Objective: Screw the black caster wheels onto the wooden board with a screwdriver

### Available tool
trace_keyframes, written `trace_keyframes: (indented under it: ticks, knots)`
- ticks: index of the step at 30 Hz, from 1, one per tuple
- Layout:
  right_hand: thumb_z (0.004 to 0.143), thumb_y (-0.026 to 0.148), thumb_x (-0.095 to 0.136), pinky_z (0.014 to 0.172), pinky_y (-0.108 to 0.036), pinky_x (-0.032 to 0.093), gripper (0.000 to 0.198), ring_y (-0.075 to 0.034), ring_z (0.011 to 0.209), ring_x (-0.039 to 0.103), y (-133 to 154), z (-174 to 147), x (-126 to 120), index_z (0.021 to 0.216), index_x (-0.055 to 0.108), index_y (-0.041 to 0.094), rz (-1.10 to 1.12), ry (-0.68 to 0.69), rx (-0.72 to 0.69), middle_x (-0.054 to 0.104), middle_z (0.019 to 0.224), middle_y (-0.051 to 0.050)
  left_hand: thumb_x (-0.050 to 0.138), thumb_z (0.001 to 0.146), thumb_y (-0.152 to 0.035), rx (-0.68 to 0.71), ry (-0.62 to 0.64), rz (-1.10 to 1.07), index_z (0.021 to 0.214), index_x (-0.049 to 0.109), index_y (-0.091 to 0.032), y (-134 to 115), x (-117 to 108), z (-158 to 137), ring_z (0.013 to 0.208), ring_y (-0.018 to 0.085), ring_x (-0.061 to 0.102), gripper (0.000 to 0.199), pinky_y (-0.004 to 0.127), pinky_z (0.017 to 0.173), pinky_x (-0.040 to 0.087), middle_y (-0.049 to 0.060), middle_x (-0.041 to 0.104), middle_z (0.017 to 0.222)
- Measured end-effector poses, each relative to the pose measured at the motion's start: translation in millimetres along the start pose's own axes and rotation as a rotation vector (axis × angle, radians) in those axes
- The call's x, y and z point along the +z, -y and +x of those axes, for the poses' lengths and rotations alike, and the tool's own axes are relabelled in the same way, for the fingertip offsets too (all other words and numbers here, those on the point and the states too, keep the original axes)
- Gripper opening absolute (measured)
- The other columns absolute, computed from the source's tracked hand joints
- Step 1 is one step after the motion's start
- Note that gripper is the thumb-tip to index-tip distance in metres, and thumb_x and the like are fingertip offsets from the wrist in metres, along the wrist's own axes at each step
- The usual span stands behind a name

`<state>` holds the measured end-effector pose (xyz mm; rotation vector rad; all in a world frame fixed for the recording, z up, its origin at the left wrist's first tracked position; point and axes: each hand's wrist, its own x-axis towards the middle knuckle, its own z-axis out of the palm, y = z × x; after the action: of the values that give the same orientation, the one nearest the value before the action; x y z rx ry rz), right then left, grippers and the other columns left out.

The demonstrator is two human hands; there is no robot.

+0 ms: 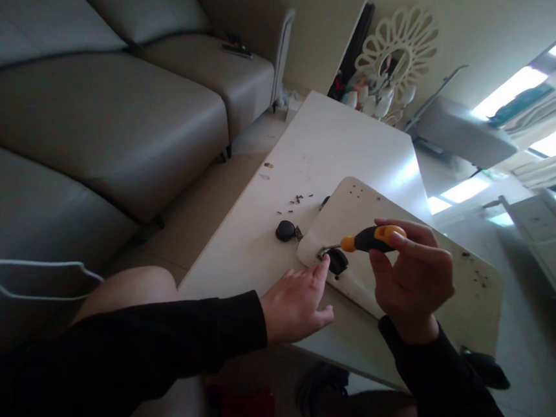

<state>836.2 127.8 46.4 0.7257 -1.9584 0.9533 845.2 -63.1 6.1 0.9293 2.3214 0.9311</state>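
My right hand (413,272) is closed round the orange and black handle of a screwdriver (375,238). The tool's shaft points left, its tip at the metal mounting plate of a black caster wheel (336,261). That caster lies at the near left corner of a pale rounded board (400,258). With its index finger stretched out, my left hand (299,301) touches the caster beside its plate; the thumb stands apart. A loose black caster (286,230) with a metal plate rests just left of the board. Several small dark screws (298,199) are scattered beyond it.
The board lies on a white table (237,231) and reaches past its right side. Another black caster (485,369) shows at the board's near right corner. A grey sofa (121,110) stands along the left. A white cable (24,264) hangs near my knee.
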Motion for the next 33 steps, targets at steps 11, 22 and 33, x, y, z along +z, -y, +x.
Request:
trace_keyframes:
  ticks: [11,22,33]
  knots:
    - [0.077,0.002,0.075,0.077,-0.042,0.064,0.061,-0.023,0.104,0.072,2,0,1,0.128,0.065,0.034,0.008,0.008,0.038,0.071,0.119,-0.004,0.057,0.092,-0.037,-0.002,0.01,0.023,0.163,0.017,-0.003,1,1,0,0.121,0.03,0.063,0.089,0.046,0.11,0.048,0.019,0.064,0.136]
    - [0.081,0.0,0.069,0.082,-0.048,0.067,0.065,-0.026,0.11,0.072,-4,-6,1,0.135,0.061,0.035,0.084,0.046,0.058,0.069,0.121,-0.005,0.058,0.091,-0.036,0.01,-0.018,-0.001,0.163,0.02,-0.002,2,3,0,0.122,0.03,0.063,0.088,0.046,0.111,0.047,0.021,0.064,0.138]
    - [0.074,0.002,0.082,0.055,-0.029,0.059,0.069,-0.016,0.082,0.065,6,1,1,0.132,0.064,0.036,-0.078,0.021,0.019,0.062,0.1,-0.002,0.057,0.091,-0.035,0.011,-0.006,0.023,0.163,0.017,-0.001,2,2,1,0.121,0.031,0.063,0.09,0.048,0.11,0.048,0.021,0.065,0.134]
